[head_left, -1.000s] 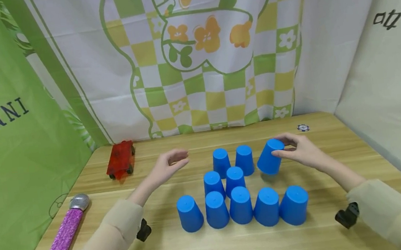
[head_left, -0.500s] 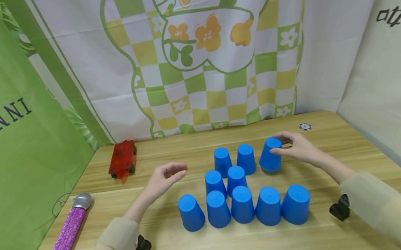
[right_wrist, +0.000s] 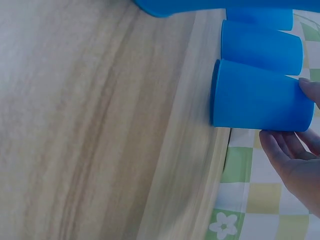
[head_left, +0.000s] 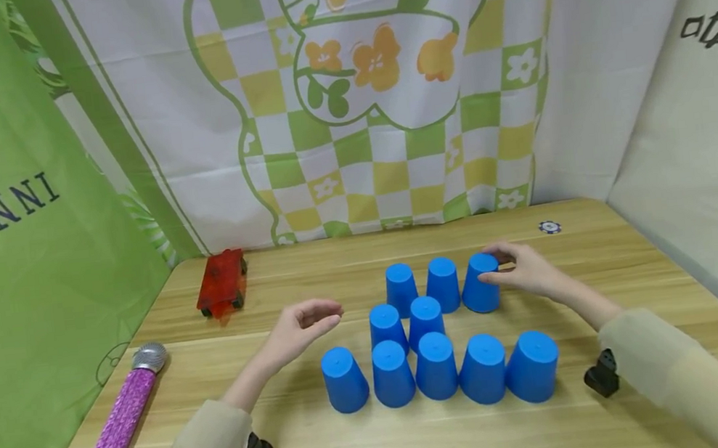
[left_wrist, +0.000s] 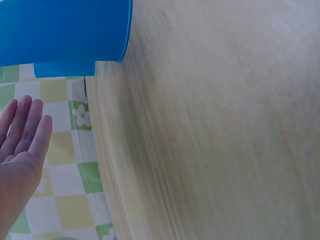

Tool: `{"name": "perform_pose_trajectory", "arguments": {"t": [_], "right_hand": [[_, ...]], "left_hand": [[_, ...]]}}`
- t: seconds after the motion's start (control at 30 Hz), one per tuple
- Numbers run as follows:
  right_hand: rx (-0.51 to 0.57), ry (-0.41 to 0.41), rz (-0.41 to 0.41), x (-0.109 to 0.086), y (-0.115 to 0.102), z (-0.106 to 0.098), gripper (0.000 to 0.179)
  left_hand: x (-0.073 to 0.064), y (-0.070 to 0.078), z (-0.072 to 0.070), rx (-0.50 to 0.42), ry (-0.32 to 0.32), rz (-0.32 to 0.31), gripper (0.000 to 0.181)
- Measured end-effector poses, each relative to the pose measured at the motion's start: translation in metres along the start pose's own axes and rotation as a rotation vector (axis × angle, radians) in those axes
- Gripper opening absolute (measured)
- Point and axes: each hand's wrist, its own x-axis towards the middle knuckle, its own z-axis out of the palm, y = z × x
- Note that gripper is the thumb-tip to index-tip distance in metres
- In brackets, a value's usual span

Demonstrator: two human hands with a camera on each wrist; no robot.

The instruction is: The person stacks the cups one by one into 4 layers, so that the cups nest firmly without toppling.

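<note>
My right hand (head_left: 524, 270) grips an upside-down blue cup (head_left: 481, 284) at the right end of the back row. In the right wrist view, thumb and fingers lie on either side of that cup (right_wrist: 262, 97) near its closed end. Two more blue cups, one of them the middle cup (head_left: 442, 287), stand to its left. In front of these is a pair of cups (head_left: 425, 321), then a front row of several cups (head_left: 436, 367), all upside down. My left hand (head_left: 298, 332) hovers left of the cups with relaxed fingers, holding nothing; its palm (left_wrist: 22, 160) shows in the left wrist view.
On the wooden table (head_left: 408, 445) a pink glittery microphone (head_left: 118, 432) lies at the left. A red toy car (head_left: 223, 282) sits at the back left, and a poker chip (head_left: 550, 226) at the back right. A patterned curtain (head_left: 386, 170) hangs behind the table.
My right hand has brought the tilted cup left and upright, into line beside the two back cups. My left hand has dipped slightly and stays apart from the cups.
</note>
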Motion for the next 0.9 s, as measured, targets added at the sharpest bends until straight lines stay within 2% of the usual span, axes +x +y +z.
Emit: {"name": "perform_pose_trajectory", "arguments": {"t": [0.33,0.57,0.9], "right_hand": [[-0.009,-0.002,-0.018,0.0,0.0,0.003,0.053],[0.003,-0.007,-0.015,0.001,0.0,0.003,0.053],[-0.004,-0.01,-0.031,0.001,0.001,0.003,0.053]], "left_hand": [[0.006,-0.001,0.008,-0.019,-0.018,-0.026,0.04],[0.012,-0.002,0.014,-0.033,-0.058,-0.011,0.047],[0.026,0.005,0.022,-0.012,-0.124,0.007,0.046]]}}
